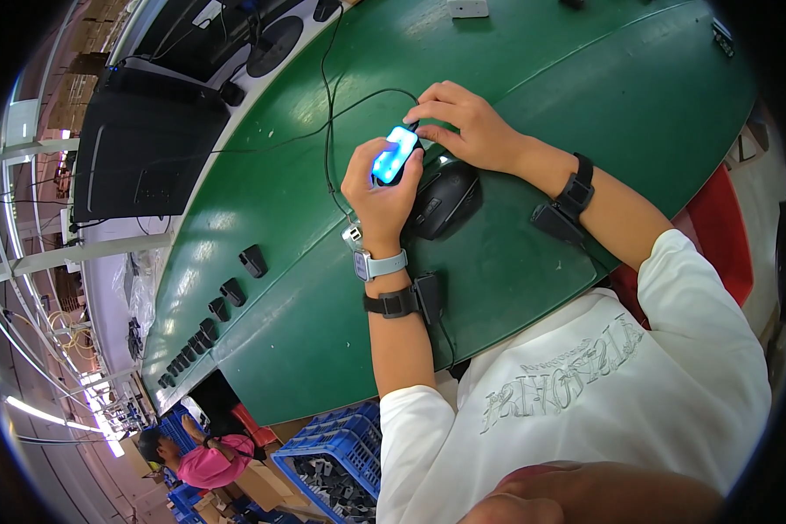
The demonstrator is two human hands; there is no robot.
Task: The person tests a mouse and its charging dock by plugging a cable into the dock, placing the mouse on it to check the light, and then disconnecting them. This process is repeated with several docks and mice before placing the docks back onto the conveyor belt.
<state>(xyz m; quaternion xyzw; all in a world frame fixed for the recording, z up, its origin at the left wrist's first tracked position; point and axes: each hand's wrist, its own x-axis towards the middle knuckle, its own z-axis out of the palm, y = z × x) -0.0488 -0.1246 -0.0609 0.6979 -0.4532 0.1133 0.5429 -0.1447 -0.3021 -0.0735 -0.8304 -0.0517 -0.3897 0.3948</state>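
A small black device with a glowing blue-white face [396,155] is gripped in my left hand [380,194], thumb on one side and a fingertip over its lit face. At its far end my right hand [470,127] has its fingers closed around the end of a thin black cable [382,93]; the exact contact is partly hidden by the fingers. Just below my hands a black computer mouse [446,199] rests on the green table [297,349]. Beside my left wrist lies a small light-coloured block with USB ports [352,234].
Several small black devices [252,260] stand in a row along the table's left part. A dark monitor [144,144] is at the left. A blue crate [345,445] of dark parts sits below the table edge, near a person in pink [210,465]. A red chair [723,231] is at right.
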